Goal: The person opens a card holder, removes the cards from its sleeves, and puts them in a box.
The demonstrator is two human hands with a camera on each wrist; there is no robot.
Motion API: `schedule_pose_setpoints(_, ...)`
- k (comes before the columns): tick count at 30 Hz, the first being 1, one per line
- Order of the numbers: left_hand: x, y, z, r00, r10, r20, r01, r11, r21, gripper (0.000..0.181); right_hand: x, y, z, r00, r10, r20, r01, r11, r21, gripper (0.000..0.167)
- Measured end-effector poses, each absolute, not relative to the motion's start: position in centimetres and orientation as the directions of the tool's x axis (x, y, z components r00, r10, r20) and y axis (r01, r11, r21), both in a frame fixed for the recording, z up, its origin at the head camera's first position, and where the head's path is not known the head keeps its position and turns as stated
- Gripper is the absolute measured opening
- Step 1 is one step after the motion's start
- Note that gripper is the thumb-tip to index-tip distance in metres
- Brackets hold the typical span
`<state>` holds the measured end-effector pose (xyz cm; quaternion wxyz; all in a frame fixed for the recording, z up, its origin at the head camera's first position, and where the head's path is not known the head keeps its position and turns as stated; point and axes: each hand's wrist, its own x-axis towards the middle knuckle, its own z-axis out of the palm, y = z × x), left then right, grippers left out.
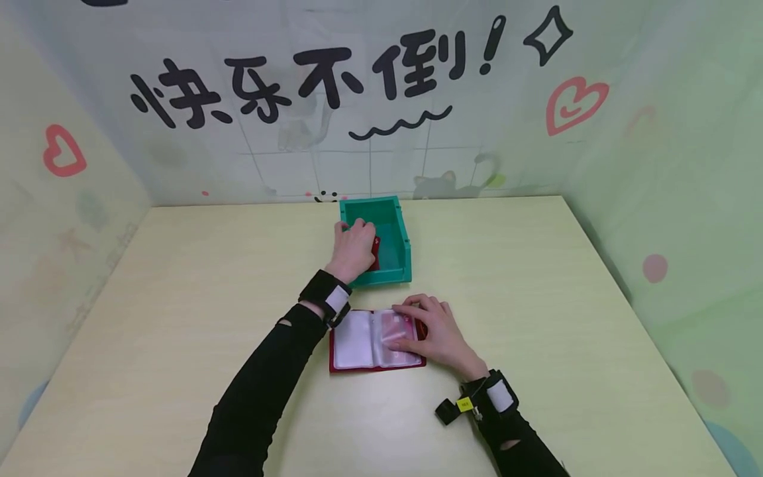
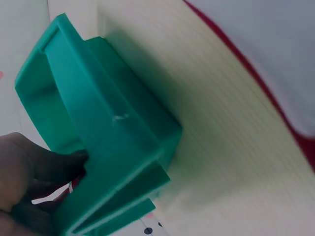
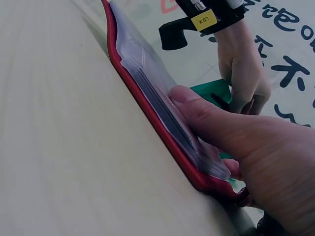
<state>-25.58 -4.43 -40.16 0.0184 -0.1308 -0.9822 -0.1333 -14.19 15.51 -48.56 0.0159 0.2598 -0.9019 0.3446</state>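
Note:
A red card holder lies spread on the table with its clear plastic sleeves facing up. A pinkish card or insert shows in its right-hand sleeve. My right hand grips the holder's right side, the thumb lying on the sleeves and the fingers around the far edge. Beyond it, my left hand reaches into a green bin with curled fingers. A red card-like piece shows beside that hand; in the left wrist view its red and white edge sits between thumb and fingers, mostly hidden.
The pale wooden table extends to both sides of the holder. Behind the bin stands a printed backdrop with black lettering, and similar panels border the left and right. Both wrists wear black straps.

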Motion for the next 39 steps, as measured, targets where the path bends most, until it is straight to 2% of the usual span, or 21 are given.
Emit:
schedule_pose_setpoints(6,-25.4,-5.1,-40.7,-0.968,0.239,0.076,0.249,0.955,0.161,0.018,-14.0,15.6,-48.6,-0.869,-0.458,0.190,-0.468,0.632,-0.618,0.060)
schedule_pose_setpoints(11,-25.6,-5.6,-40.8,-0.965,0.255,0.063,0.259,0.963,0.068,0.019,-13.9,15.7,-48.5,-0.874,-0.449,0.183,-0.455,0.629,-0.630,0.061)
schedule_pose_setpoints(15,-25.9,-6.1,-40.9,-0.968,0.246,0.040,0.248,0.968,0.044,0.023,-13.9,15.8,-48.5,-0.875,-0.447,0.185,-0.456,0.632,-0.626,0.062)
schedule_pose_setpoints(18,-26.3,-6.5,-41.1,-0.972,0.228,0.050,0.232,0.969,0.081,0.019,-13.9,15.7,-48.5,-0.873,-0.449,0.189,-0.460,0.632,-0.624,0.061)
schedule_pose_setpoints(21,-26.6,-6.8,-41.1,-0.975,0.203,0.091,0.216,0.959,0.183,0.012,-14.0,15.7,-48.4,-0.872,-0.450,0.190,-0.462,0.634,-0.620,0.061)
schedule_pose_setpoints(25,-26.8,-7.0,-40.8,-0.980,0.155,0.126,0.190,0.917,0.352,0.018,-14.0,15.6,-48.3,-0.874,-0.451,0.181,-0.457,0.635,-0.623,0.061)
schedule_pose_setpoints(28,-26.9,-6.9,-40.4,-0.984,0.143,0.109,0.174,0.908,0.381,0.023,-14.1,15.6,-48.3,-0.872,-0.455,0.182,-0.461,0.635,-0.620,0.061)
schedule_pose_setpoints(31,-26.8,-7.0,-40.3,-0.980,0.172,0.103,0.196,0.929,0.313,0.022,-14.2,15.7,-48.4,-0.869,-0.460,0.184,-0.467,0.634,-0.617,0.061)
schedule_pose_setpoints(36,-26.4,-7.3,-41.1,-0.963,0.240,0.126,0.252,0.963,0.096,0.019,-14.2,15.6,-48.5,-0.865,-0.464,0.191,-0.475,0.633,-0.611,0.061)
schedule_pose_setpoints(39,-26.2,-7.4,-41.4,-0.959,0.272,0.083,0.275,0.961,0.023,0.019,-14.2,15.6,-48.5,-0.865,-0.465,0.191,-0.475,0.633,-0.611,0.060)
